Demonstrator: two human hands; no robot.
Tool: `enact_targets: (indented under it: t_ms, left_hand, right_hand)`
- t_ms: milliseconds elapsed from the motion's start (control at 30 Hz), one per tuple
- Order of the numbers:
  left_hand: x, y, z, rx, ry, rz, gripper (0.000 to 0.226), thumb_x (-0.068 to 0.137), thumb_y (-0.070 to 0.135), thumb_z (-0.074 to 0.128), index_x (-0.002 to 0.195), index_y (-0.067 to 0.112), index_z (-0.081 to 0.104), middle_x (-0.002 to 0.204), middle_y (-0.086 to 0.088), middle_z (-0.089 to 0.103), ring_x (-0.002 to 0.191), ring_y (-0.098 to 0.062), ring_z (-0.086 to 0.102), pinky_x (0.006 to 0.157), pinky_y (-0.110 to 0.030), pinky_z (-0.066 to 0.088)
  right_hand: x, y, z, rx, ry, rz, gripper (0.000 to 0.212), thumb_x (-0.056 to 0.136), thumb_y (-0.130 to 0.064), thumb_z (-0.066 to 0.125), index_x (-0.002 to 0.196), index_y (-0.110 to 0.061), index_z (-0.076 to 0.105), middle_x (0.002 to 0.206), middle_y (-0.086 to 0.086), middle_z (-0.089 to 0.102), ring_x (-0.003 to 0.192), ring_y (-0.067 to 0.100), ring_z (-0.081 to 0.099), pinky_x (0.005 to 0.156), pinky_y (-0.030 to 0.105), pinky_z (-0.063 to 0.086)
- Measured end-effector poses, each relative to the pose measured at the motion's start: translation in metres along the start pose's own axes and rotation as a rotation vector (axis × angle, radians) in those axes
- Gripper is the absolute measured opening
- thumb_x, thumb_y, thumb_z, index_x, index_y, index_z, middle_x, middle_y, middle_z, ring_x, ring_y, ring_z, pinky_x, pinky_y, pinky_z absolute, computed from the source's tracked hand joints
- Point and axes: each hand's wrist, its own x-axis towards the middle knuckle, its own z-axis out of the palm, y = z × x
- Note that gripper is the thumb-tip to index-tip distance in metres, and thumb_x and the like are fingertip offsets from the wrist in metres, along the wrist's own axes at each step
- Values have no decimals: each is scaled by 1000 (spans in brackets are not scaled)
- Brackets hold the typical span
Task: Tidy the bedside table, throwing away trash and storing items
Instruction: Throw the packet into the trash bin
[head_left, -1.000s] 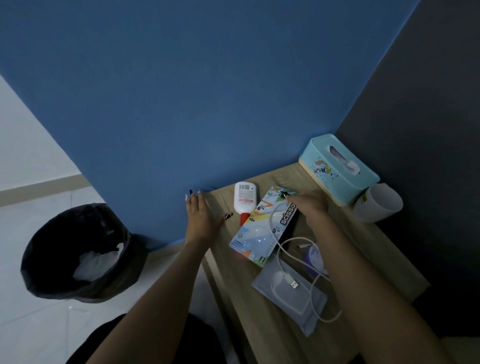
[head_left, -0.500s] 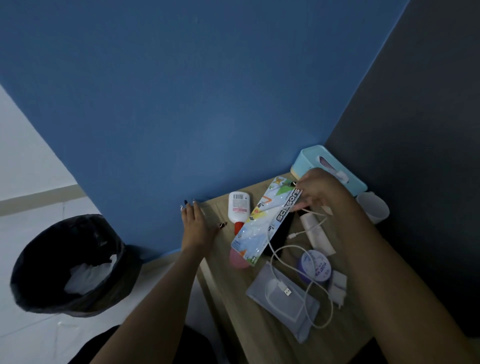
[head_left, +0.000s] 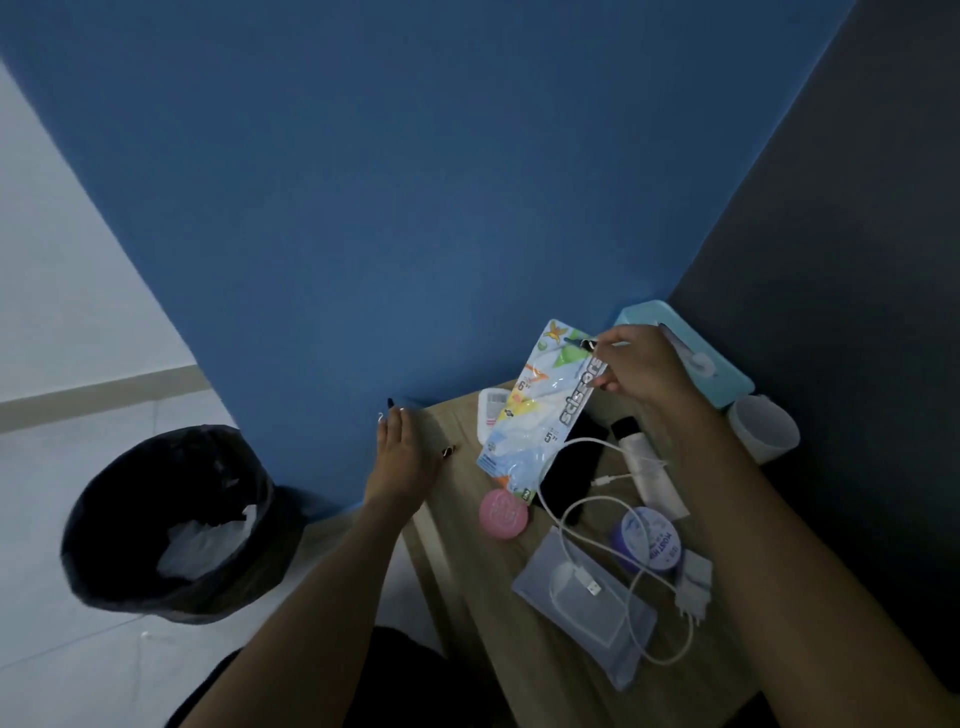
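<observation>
While the right hand (head_left: 639, 364) pinches the top edge of the scissors pack (head_left: 540, 415) between curled fingers and thumb, the pack has come up higher than a moment ago, clear of the table (head_left: 467, 571), baring a pink tin (head_left: 504, 514). The pack hangs below and left of that hand, its long axis slanting down-left, bottom end toward the tin. The left hand (head_left: 405, 457) lies flat on the table's corner, fingers straight.

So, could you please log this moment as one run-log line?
right hand pinches scissors packaging above table | left hand rests flat on table corner | trash bin on floor
</observation>
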Motion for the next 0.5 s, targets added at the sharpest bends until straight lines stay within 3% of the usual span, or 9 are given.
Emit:
enact_targets:
  t_ms: [100, 167, 233, 400, 500]
  left_hand:
    - [-9, -20, -29, 61, 48, 33, 72, 95, 42, 48, 151, 9, 15, 159, -9, 14, 146, -25, 15, 117, -41, 24]
    - [-16, -39, -52, 102, 101, 55, 57, 96, 38, 47, 145, 12, 34, 150, -10, 37, 133, -29, 41, 106, -43, 40]
    - [-31, -66, -85, 150, 178, 37, 44, 96, 33, 48, 135, 14, 48, 135, -10, 54, 118, -30, 56, 94, -42, 48]
    - [-79, -140, -152, 294, 329, -28, 24, 94, 23, 47, 110, 14, 62, 104, -8, 67, 89, -30, 66, 73, -40, 54]
    - [-106, -185, -178, 259, 408, -159, 27, 95, 24, 48, 114, 12, 62, 108, -12, 67, 94, -32, 64, 74, -38, 51]
  right_hand:
    - [-2, -14, 13, 60, -10, -54, 10, 91, -14, 58, 82, -17, 61, 70, 4, 65, 43, 7, 64, 39, 16, 44]
    - [-6, -23, 27, 84, -25, -87, 16, 92, -12, 56, 79, -20, 60, 73, 2, 65, 41, 4, 63, 38, 14, 44]
    - [-15, -35, 54, 112, -73, -116, 12, 93, -10, 54, 85, -17, 60, 72, 1, 64, 40, 3, 61, 38, 13, 44]
    - [-46, -50, 131, 116, -230, -160, 8, 94, -8, 53, 94, -11, 60, 73, 4, 65, 40, 4, 61, 39, 15, 45]
    - [-74, -59, 189, 75, -369, -204, 7, 95, -7, 52, 97, -9, 59, 70, 5, 65, 41, 4, 61, 39, 17, 44]
